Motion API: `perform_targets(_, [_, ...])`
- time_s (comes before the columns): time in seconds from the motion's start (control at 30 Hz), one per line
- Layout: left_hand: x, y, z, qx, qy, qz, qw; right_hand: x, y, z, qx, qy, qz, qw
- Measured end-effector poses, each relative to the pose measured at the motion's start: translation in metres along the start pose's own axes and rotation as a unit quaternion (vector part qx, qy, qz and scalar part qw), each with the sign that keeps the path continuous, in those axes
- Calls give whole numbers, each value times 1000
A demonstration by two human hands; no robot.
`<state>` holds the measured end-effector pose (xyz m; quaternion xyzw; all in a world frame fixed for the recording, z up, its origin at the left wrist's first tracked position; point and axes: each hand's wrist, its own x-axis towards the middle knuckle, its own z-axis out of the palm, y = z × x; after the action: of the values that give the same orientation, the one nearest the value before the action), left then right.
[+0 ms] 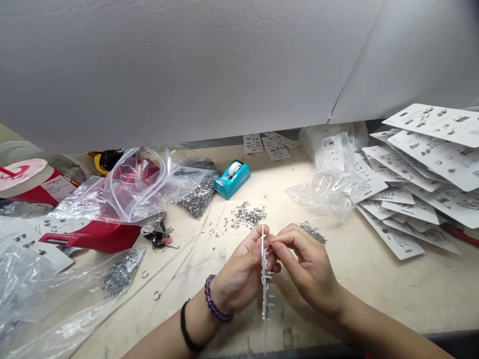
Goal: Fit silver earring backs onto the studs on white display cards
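Observation:
My left hand [239, 269] grips a white earring card [263, 299] by its upper part. The card stands upright, turned edge-on to me, with small metal earrings and their thin posts sticking out along its sides. At the card's right side, my right hand [305, 267] is closed in a pinch at fingertip height near the top. What lies between those fingertips is too small to make out. Beyond the hands lies a loose heap of tiny silver metal pieces [249, 214]. A smaller pile of silver pieces [313, 232] sits behind my right hand.
Many earring cards [411, 199] are stacked at the right. A teal tape dispenser [232, 178] stands at the back middle, near a bag of metal pieces [196, 194]. Left are a red scoop [93, 237], keys [159, 232] and clear plastic bags [75, 299]. A grey-white panel [224, 75] overhangs the table.

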<state>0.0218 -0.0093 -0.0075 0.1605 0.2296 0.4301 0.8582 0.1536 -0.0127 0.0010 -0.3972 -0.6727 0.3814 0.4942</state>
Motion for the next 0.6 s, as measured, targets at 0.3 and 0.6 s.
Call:
perform_targets(0.3, [0, -3, -2, -14, 5, -1, 1000, -1, 1, 0, -73, 4, -67, 995])
perform_targets(0.6, [-1, 0, -6, -41, -15, -38, 998, 1, -1, -1, -58, 7, -67, 996])
